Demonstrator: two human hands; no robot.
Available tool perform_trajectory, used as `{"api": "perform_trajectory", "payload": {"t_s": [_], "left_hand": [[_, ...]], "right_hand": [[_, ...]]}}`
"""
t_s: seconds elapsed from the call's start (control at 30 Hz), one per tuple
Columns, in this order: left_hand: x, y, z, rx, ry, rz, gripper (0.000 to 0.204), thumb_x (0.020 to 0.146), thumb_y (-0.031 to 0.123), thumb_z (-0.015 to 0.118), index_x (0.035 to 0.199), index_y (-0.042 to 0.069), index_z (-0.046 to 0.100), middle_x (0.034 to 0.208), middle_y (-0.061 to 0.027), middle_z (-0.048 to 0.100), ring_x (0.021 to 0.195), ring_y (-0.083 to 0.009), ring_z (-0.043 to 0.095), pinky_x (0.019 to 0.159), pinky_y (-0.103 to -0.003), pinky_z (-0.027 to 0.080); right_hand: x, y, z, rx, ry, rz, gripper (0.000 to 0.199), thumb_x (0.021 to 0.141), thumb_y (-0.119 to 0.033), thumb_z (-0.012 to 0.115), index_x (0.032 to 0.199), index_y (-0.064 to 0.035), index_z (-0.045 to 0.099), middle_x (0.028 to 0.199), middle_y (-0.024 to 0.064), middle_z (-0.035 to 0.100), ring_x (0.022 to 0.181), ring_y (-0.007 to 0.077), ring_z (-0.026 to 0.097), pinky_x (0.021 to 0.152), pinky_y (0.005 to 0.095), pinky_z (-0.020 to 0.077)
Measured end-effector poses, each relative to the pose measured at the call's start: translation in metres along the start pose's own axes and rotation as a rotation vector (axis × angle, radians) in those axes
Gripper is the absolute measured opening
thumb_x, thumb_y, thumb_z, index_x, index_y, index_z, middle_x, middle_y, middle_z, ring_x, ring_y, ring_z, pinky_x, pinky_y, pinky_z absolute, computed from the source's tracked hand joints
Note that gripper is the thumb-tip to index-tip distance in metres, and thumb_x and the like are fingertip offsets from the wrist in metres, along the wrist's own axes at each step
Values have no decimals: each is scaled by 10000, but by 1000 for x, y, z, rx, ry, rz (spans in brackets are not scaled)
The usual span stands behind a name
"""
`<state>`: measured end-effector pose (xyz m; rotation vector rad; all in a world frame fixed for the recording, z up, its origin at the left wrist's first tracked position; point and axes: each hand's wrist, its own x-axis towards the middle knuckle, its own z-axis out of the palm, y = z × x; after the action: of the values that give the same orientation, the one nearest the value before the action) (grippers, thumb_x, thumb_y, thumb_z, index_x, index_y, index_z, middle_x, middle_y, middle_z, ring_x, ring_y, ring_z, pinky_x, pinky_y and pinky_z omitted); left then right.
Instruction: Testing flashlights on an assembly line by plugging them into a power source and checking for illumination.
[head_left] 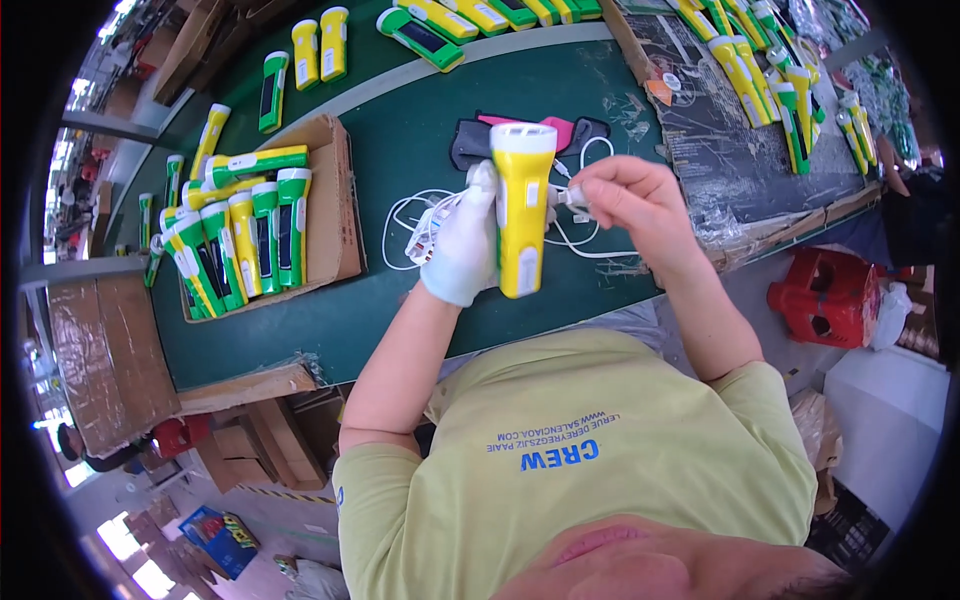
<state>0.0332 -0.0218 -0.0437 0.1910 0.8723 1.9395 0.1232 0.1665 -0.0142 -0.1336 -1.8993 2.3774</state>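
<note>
I see the left hand point(462, 245), which wears a white glove, wrapped around a yellow flashlight point(522, 208) with a white head. The hand grasps the body from the left side and holds it above the green table point(400, 300), near the table's front edge, with the white head pointing toward the far edge. The same hand seems also to hold a bundle of white cable point(425, 232), which hangs in loops to the left of the glove.

The right hand point(628, 205) is bare. Its fingers are pinched on a small white plug point(574, 197), just beside the right side of the flashlight. I cannot tell if the plug already touches the flashlight. More white cable lies on the table under this hand.

Behind the flashlight, closer to the middle of the table, there is a black and pink pouch point(560, 132), partly hidden. At the left edge of the table a cardboard tray point(338, 220) holds a row of green and yellow flashlights point(250, 240). More flashlights of this kind point(318, 48) lie along the far edge, and others lie on a dark board point(720, 160) at the right corner. A red stool point(828, 298) stands on the floor beyond the right edge.
</note>
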Motion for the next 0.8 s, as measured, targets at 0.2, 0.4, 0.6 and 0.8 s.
{"api": "perform_trajectory", "payload": {"t_s": [0.2,0.4,0.6,0.8], "left_hand": [[-21,-15,3,-144,-75,-13,772,840,688,530,1259,41,497,988,-60,588,864,-153,574,698,-272,496],[-18,-15,16,-212,49,19,722,892,714,405,1191,65,506,854,-2,560,704,-103,539,602,-248,460],[-34,-20,32,404,358,424,599,938,549,508,1232,33,434,894,-66,581,757,-134,579,656,-277,481],[-41,-15,42,184,246,469,697,836,489,697,1262,39,377,1008,-108,560,782,-164,578,650,-303,501]], "right_hand": [[-1,-16,14,-190,-103,-72,95,888,-57,635,936,9,685,815,0,661,718,28,563,609,189,446],[0,-13,32,-301,-25,-280,98,915,-60,610,943,21,659,872,35,664,736,31,584,630,200,489],[-5,-20,35,-659,23,-565,71,832,-13,656,902,-10,665,790,73,666,643,166,629,585,266,484],[-7,-28,36,-710,-36,-659,93,785,11,663,870,-28,663,777,77,665,643,235,625,568,312,476]]}}
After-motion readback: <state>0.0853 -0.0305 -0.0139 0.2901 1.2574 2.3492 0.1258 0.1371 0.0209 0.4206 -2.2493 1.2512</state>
